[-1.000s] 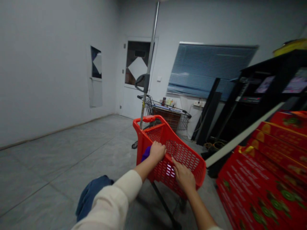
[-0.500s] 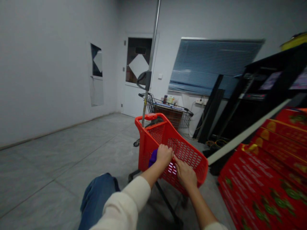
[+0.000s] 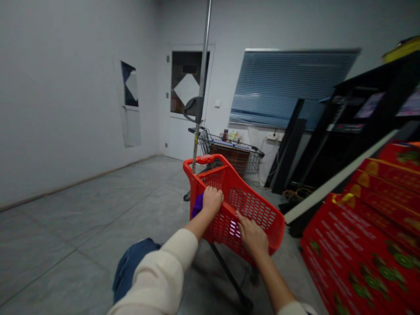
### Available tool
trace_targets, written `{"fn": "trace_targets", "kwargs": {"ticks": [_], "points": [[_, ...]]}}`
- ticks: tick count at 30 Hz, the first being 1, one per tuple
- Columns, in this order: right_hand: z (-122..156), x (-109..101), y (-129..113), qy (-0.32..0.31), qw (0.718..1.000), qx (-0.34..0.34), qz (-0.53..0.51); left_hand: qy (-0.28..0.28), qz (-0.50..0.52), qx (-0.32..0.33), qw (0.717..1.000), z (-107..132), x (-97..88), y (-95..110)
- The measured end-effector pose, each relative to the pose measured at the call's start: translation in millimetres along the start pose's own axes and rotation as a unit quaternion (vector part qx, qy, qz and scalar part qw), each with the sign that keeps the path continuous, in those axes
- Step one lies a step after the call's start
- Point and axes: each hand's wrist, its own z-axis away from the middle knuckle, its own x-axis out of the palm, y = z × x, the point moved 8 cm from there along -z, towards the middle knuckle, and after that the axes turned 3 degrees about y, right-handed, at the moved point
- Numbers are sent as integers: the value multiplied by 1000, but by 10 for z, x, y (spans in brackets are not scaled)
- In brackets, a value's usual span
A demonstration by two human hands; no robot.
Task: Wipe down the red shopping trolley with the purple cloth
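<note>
We are holding one red plastic cart (image 3: 259, 209) with both hands. It is standing on the grey floor (image 3: 82, 218) directly ahead of us, with open floor on its left and the stacked red cartons (image 3: 367, 227) on its right. Its basket is showing slotted mesh walls under a solid rolled rim, and a dark frame is carrying it from below.

Our left hand (image 3: 212, 200) is closing as a fist over the near left corner of the rim, pressing a purple item (image 3: 197, 205) beneath the palm. Our right hand (image 3: 252, 236) is lying on the near wall with its fingers stretched along the mesh; we cannot tell whether it is clasping the rim.

We are counting:
- two hands
- one red cart
- one purple item
- one wire trolley (image 3: 244, 157) behind the cart
- one metal pole (image 3: 202, 65) rising at the cart's far end

The cartons are too blurred for us to count.
</note>
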Motion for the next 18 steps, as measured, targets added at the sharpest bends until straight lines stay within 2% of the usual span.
{"fn": "trace_targets", "kwargs": {"ticks": [5,9,12,18], "points": [[10,-22,38,-12,1000,1,-3,-5,39,15,999,246,115,510],[25,-44,86,-14,1000,-3,3,-12,58,56,997,301,133,687],[30,-51,84,-14,1000,-12,7,-29,61,86,994,217,118,588],[-13,-43,-17,-11,1000,2,8,-41,15,42,998,-72,40,27]]}}
